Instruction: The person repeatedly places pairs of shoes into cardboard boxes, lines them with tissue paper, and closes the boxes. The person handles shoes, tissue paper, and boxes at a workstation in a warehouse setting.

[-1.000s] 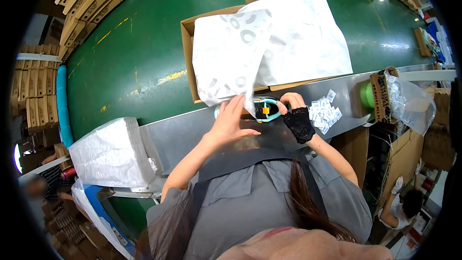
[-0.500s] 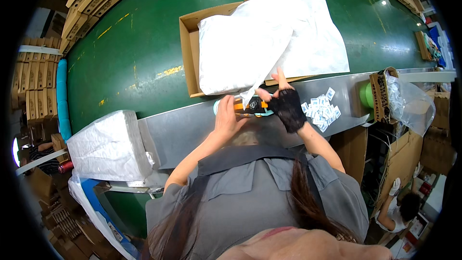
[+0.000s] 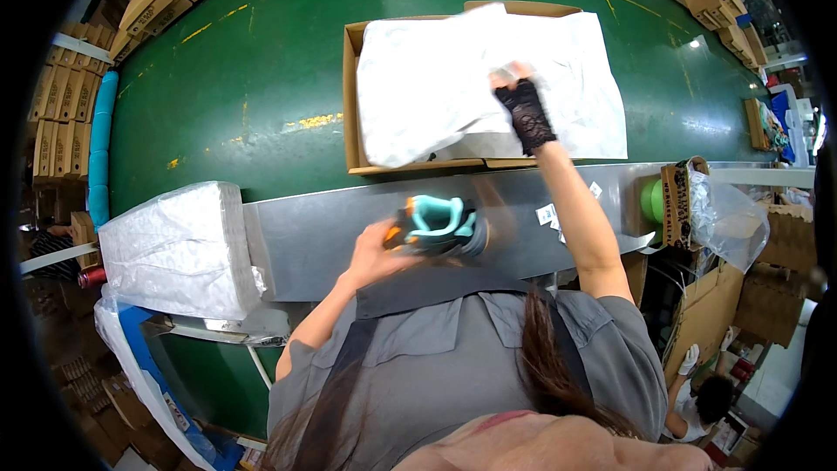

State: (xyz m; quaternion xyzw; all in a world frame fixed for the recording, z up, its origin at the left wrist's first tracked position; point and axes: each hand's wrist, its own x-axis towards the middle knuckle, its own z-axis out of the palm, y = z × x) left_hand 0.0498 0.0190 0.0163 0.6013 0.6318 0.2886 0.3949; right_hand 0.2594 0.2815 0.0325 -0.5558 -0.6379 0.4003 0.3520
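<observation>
My left hand (image 3: 380,253) is closed around a shoe (image 3: 433,216) with a teal collar, orange parts and a dark, motion-smeared side. It is held above the metal strip, close to my body. My right hand (image 3: 526,109), in a black lace fingerless glove, is over the white wrapping paper (image 3: 418,78). Its fingertips are blurred, with something whitish by them that I cannot make out. The paper covers most of an open cardboard box (image 3: 351,100). Small white packets (image 3: 547,215) lie on the metal strip, partly hidden behind my right forearm.
A stack of pale wrapping sheets (image 3: 179,249) lies at the left end of the metal strip (image 3: 305,240). A small carton (image 3: 677,205) with clear plastic stands at the right. Boxes are piled beyond the green table (image 3: 253,78). Another person (image 3: 697,406) works at the lower right.
My left hand has lifted the shoe off the metal strip toward me. My right hand has left the shoe and moved up over the paper. The paper's hanging corner now lies back over the box.
</observation>
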